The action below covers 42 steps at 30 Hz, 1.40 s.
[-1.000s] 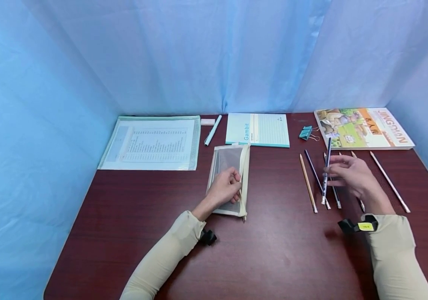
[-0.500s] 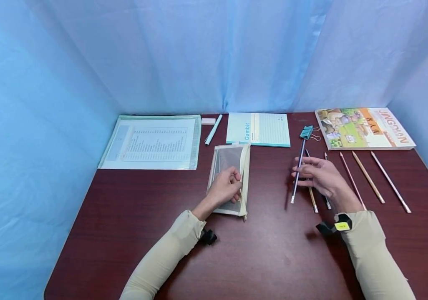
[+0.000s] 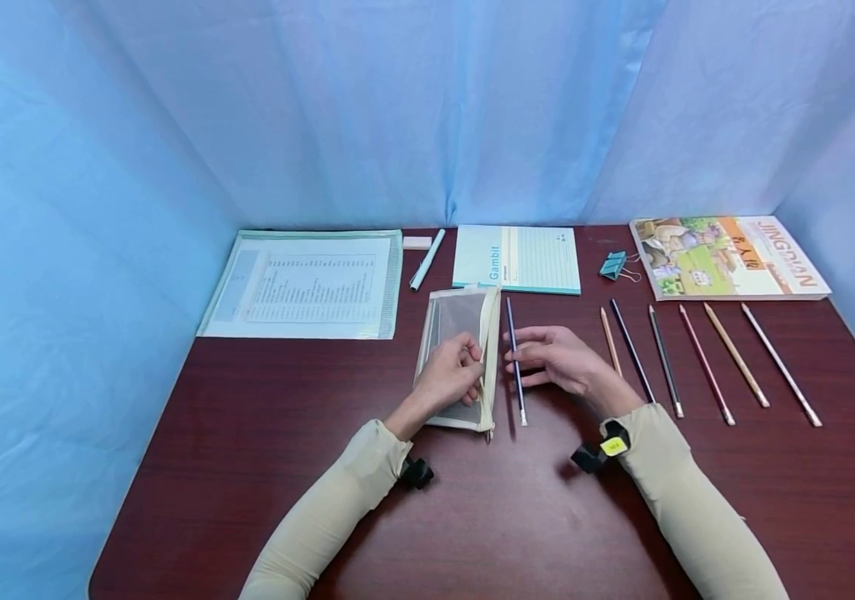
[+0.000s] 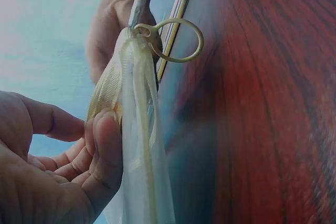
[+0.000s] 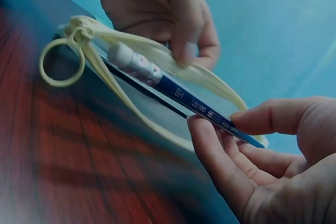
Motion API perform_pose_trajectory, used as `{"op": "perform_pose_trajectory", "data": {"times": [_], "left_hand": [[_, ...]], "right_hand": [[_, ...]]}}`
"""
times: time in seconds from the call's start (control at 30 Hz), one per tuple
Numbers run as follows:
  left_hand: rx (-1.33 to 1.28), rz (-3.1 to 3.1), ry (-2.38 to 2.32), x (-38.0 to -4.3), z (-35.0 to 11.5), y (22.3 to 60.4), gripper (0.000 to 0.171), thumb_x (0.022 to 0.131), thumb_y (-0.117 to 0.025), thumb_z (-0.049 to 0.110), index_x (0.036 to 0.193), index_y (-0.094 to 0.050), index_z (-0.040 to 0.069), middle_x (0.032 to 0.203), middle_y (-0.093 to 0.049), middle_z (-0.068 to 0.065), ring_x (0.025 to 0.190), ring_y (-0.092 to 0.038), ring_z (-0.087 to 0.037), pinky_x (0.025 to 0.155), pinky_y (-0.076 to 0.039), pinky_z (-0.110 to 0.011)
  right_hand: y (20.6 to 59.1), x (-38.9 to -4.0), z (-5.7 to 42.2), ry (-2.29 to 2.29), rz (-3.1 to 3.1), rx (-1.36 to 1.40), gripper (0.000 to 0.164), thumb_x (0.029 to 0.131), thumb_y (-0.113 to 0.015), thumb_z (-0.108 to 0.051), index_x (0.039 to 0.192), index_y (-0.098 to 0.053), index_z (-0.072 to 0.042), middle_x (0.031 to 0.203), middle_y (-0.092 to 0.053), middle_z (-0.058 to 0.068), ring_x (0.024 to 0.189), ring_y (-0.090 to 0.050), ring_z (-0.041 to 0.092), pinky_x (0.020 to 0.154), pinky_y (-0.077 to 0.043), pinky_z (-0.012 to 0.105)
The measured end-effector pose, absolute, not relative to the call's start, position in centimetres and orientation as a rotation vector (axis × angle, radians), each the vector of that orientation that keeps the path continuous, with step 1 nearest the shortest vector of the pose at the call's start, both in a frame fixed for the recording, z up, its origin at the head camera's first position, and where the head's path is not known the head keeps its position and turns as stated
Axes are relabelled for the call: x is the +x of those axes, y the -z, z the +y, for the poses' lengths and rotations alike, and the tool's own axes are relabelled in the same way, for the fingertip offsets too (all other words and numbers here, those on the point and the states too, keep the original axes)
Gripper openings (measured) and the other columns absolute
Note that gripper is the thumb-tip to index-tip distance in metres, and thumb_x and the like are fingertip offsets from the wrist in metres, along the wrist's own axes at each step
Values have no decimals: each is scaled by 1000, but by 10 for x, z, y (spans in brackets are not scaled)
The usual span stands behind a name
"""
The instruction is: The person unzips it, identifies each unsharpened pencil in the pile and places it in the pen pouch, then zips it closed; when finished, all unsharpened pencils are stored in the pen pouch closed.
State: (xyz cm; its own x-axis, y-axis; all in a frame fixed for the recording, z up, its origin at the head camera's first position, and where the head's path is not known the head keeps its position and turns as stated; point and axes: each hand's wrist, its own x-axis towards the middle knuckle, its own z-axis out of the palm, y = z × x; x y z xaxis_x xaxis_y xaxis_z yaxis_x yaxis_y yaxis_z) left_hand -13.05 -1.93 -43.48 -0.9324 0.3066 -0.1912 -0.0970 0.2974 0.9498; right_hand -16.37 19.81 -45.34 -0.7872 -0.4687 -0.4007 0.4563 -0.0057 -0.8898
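Our right hand and the dark blue pencil now hang much farther toward nine o'clock than half a second ago, having left the spot below the teal binder clip; our left hand keeps its place. On the dark red counter, we have six more pencils in a row toward three o'clock, while the cream mesh pouch lies nearer the middle. Our left hand pinches the pouch's lip between thumb and finger, and the mouth gapes between its two edges. Our right hand grips the pencil between thumb and fingertips just beside the pouch's three o'clock side, with the white eraser toward six o'clock and the other end toward twelve.

To work well here, we judge, we should keep that lip lifted so the mesh does not sag across the gap. We also do best to hold the pencil level and lined up with the mouth, gripping it lightly enough to adjust its angle. Smallest worry: the eraser end sits near the pull ring, where it could snag, so we should give it clearance.
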Motion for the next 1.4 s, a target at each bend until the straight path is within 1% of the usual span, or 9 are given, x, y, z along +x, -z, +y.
{"op": "perform_pose_trajectory", "data": {"times": [0.13, 0.27, 0.5, 0.6, 0.83, 1.03, 1.13, 1.3, 1.4], "left_hand": [[179, 2227, -1675, -130, -19, 434, 13, 85, -49, -4, 84, -49, 9, 60, -59, -7, 42, -56, -13, 41, -57, -33], [175, 2228, -1671, -130, -19, 434, 15, 85, -49, -4, 84, -48, 11, 60, -58, -6, 42, -56, -13, 40, -56, -31], [174, 2245, -1654, -131, -19, 433, 12, 84, -49, -6, 87, -51, 5, 60, -58, -5, 43, -57, -13, 41, -56, -31], [169, 2234, -1659, -131, -19, 433, 12, 85, -49, -6, 86, -50, 6, 60, -58, -4, 43, -57, -13, 41, -56, -31], [166, 2241, -1649, -130, -17, 434, 16, 85, -50, -5, 83, -48, 11, 59, -58, -6, 42, -56, -12, 39, -55, -31], [182, 2237, -1662, -130, -17, 434, 15, 86, -49, -5, 84, -49, 10, 58, -58, -5, 41, -56, -12, 41, -57, -35], [190, 2235, -1659, -130, -18, 434, 13, 86, -48, -5, 85, -49, 8, 58, -58, -5, 42, -56, -12, 42, -58, -35], [187, 2231, -1665, -130, -18, 435, 11, 86, -48, -5, 86, -49, 6, 58, -58, -4, 41, -56, -12, 42, -58, -36], [186, 2234, -1665, -130, -18, 435, 11, 86, -48, -5, 86, -50, 6, 57, -58, -4, 41, -56, -12, 42, -58, -36]], "right_hand": [[455, -170, 183, 1821, 1667, 0, 57, 98, -50, 0, 148, -27, 14, 89, -73, -5, 85, -71, 10, 71, -64, 30], [453, -172, 171, 1845, 1722, 68, 59, 95, -55, 1, 146, -28, 13, 85, -71, -4, 82, -70, 9, 69, -65, 29], [449, -170, 154, 1890, 1864, 168, 60, 92, -59, 5, 145, -33, 13, 85, -65, -2, 76, -67, 5, 64, -65, 28], [447, -168, 150, 1865, 1914, 173, 58, 93, -58, 5, 146, -34, 13, 87, -65, 0, 75, -68, 5, 64, -65, 29], [443, -162, 158, 1798, 2021, 157, 49, 94, -60, 0, 139, -45, 12, 89, -72, 3, 76, -70, 10, 64, -65, 32], [433, -157, 184, 1794, 2114, 109, 47, 96, -57, -1, 140, -46, 11, 96, -73, 10, 78, -71, 9, 70, -66, 38], [424, -155, 204, 1774, 2195, 81, 48, 97, -58, -4, 140, -45, 12, 95, -73, 5, 79, -71, 6, 72, -66, 37], [411, -153, 241, 1758, 2326, 72, 47, 98, -58, -7, 139, -44, 13, 84, -70, -15, 79, -70, -1, 70, -65, 27], [412, -153, 264, 1737, 2393, 114, 48, 98, -58, -9, 138, -43, 12, 81, -67, -23, 78, -69, -4, 68, -64, 25]]}}
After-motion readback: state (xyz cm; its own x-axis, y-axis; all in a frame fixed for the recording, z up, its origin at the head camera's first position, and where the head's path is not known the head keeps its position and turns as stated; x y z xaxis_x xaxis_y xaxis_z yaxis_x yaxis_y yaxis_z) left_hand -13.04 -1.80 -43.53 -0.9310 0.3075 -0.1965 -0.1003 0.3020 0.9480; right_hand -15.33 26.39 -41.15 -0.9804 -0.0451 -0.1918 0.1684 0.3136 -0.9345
